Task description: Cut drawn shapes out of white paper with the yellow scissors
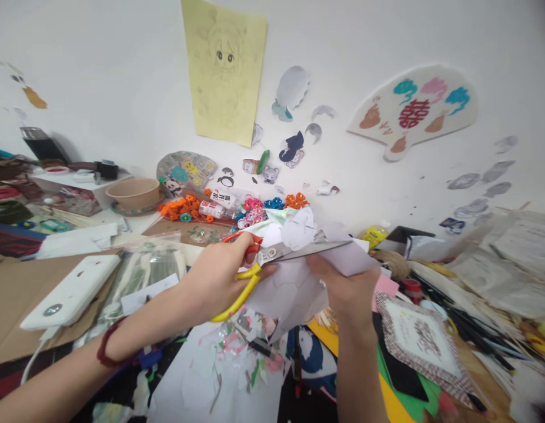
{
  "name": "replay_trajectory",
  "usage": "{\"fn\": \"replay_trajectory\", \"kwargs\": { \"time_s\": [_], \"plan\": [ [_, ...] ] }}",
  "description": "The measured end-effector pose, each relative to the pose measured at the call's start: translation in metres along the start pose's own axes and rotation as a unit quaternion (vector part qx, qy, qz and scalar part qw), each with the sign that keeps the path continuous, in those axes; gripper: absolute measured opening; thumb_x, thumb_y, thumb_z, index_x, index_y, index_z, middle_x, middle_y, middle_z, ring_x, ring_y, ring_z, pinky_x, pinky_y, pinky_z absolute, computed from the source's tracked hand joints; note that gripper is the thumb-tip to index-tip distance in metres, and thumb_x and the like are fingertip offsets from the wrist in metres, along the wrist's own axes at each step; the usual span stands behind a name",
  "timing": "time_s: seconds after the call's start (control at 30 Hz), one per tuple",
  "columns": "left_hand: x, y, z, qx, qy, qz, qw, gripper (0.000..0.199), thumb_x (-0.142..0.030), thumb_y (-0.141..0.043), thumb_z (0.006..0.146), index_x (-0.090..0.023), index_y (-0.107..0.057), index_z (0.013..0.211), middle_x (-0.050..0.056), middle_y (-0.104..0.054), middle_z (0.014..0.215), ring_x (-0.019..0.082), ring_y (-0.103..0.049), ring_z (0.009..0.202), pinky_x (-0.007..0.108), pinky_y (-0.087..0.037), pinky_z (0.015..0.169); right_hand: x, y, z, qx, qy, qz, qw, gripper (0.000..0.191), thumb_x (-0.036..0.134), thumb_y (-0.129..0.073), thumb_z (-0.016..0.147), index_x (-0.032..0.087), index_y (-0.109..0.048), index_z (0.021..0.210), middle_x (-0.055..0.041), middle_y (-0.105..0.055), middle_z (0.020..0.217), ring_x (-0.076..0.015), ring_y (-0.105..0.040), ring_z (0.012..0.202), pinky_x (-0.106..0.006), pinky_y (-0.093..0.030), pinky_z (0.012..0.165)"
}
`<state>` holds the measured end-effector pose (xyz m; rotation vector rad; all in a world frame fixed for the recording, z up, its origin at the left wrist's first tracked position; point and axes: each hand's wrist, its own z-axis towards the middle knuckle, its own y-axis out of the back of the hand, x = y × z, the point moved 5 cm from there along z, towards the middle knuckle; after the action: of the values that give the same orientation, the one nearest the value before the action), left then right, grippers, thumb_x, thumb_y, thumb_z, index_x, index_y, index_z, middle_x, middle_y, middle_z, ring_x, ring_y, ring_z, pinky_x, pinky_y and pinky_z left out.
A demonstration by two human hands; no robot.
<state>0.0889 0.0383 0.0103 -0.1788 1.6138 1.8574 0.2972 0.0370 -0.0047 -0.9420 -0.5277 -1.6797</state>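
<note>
My left hand point(226, 270) is closed around a pair of scissors point(272, 254) with one orange and one yellow handle loop. The blades point right and lie across a sheet of white paper point(294, 291). My right hand point(349, 288) grips that paper from the right, its fingers partly behind the sheet. Faint drawn lines show on the paper, and a rounded flap point(299, 228) stands up above the blades. Beneath the hands, paper scraps point(258, 367) in pink, green and white lie on a white sheet point(188, 382).
A white power bank point(72, 292) with a cable lies on cardboard at left. Behind stand a round tan bowl point(133, 195) and orange flower pieces point(179, 207). At right are a checked-edge fabric piece point(424, 341) and a twine ball point(393, 265). Drawings hang on the wall.
</note>
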Motion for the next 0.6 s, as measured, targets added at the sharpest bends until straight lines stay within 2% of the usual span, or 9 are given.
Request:
{"fn": "replay_trajectory", "kwargs": {
  "time_s": [0.17,0.43,0.6],
  "plan": [
    [0.0022,-0.0002,-0.0001,0.008,0.008,0.016,1.000,0.032,-0.053,-0.046,0.089,-0.025,-0.033,0.080,-0.003,-0.050,0.069,0.017,-0.046,0.059,0.028,-0.028,0.057,0.0009,0.0000,0.0009,-0.002,0.014,0.001,1.000,0.032,0.021,-0.087,0.060,0.019,-0.077,0.090,0.0002,-0.071,0.069,-0.0205,-0.067,0.072,-0.032,-0.059,0.063],
    [0.0045,-0.0001,0.0001,-0.006,-0.013,0.061,0.998,0.029,-0.049,-0.042,0.090,-0.026,-0.028,0.079,-0.004,-0.044,0.063,0.016,-0.041,0.053,0.027,-0.023,0.054,0.0008,-0.0014,0.0026,0.024,0.033,0.001,0.999,0.021,0.022,-0.085,0.063,0.019,-0.076,0.082,-0.0011,-0.074,0.070,-0.0181,-0.066,0.061,-0.030,-0.059,0.057],
    [0.0018,0.0026,0.0001,-0.006,-0.007,0.082,0.997,0.031,-0.050,-0.043,0.089,-0.026,-0.027,0.079,-0.004,-0.044,0.062,0.016,-0.040,0.053,0.027,-0.023,0.054,0.0094,0.0004,0.0036,0.039,0.035,-0.001,0.999,0.020,0.019,-0.084,0.065,0.023,-0.077,0.084,-0.0013,-0.077,0.079,-0.0196,-0.070,0.070,-0.032,-0.061,0.062]
  ]
}}
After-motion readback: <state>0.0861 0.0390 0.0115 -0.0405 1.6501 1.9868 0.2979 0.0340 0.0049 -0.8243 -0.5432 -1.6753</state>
